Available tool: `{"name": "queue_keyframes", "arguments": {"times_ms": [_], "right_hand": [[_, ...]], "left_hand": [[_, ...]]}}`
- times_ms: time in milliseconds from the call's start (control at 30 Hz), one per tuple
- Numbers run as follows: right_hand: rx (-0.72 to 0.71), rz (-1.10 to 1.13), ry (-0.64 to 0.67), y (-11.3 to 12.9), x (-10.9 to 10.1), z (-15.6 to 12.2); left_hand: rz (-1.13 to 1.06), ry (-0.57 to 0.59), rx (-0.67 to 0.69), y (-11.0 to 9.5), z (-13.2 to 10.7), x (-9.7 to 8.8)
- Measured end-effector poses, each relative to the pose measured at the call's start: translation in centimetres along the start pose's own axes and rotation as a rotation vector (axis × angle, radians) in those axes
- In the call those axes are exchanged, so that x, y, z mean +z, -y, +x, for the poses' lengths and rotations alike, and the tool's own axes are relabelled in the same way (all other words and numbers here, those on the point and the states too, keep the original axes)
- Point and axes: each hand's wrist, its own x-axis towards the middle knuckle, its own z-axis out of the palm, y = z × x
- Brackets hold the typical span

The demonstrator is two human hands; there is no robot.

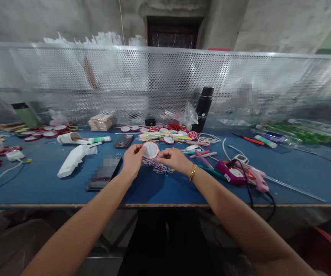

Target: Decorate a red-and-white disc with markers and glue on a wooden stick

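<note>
Both hands meet over the middle of the blue table point(39, 180). My left hand point(132, 159) pinches the left edge of a round white disc with a red rim point(151, 149). My right hand point(174, 159), with a gold bracelet on its wrist, has its fingers closed at the disc's lower right edge. Under the hands lies a small heap of coloured rubber bands point(156, 166). Whether the right fingers also hold a band I cannot make out.
More red-rimmed discs point(50, 132) lie at back left and centre. A phone point(104, 174) and a second phone point(123, 140) lie left. A pink glue gun point(256, 178), a black flask point(203, 108), sticks, pens and a perforated metal screen point(165, 84) surround the spot.
</note>
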Motion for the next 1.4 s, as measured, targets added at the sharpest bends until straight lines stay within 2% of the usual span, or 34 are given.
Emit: {"name": "queue_keyframes", "arguments": {"times_ms": [133,267,367,633,767,967,1133,1267,1333,1400], "right_hand": [[0.072,0.100,-0.016,-0.9,-1.3,0.3],[0.126,-0.017,0.008,-1.3,-1.8,0.3],[0.149,-0.047,-0.051,-1.1,-1.9,0.3],[0.103,0.081,-0.068,-1.1,-1.6,0.5],[0.071,0.058,-0.096,-1.3,-1.7,0.5],[0.109,0.095,-0.062,-1.1,-1.8,0.5],[0.080,0.147,-0.025,-1.2,-1.7,0.4],[0.136,0.202,-0.097,-1.3,-1.7,0.7],[0.201,0.299,-0.127,-1.3,-1.8,0.8],[0.250,0.401,-0.114,-1.2,-1.9,0.8]], "left_hand": [[0.013,0.023,0.000,0.1,0.0,0.0],[0.011,0.045,-0.004,0.4,0.0,0.0],[0.025,0.072,-0.004,0.6,0.0,0.1],[0.030,0.122,-0.007,0.8,0.1,0.3],[0.037,0.108,0.004,0.8,0.2,0.3],[0.044,0.091,-0.013,0.7,0.1,0.3],[0.067,0.104,0.015,1.0,0.2,0.3],[0.037,0.111,-0.007,0.8,0.1,0.2],[-0.020,0.164,-0.053,0.5,-0.2,0.3],[-0.067,0.295,-0.118,0.2,-0.6,0.4]]}}
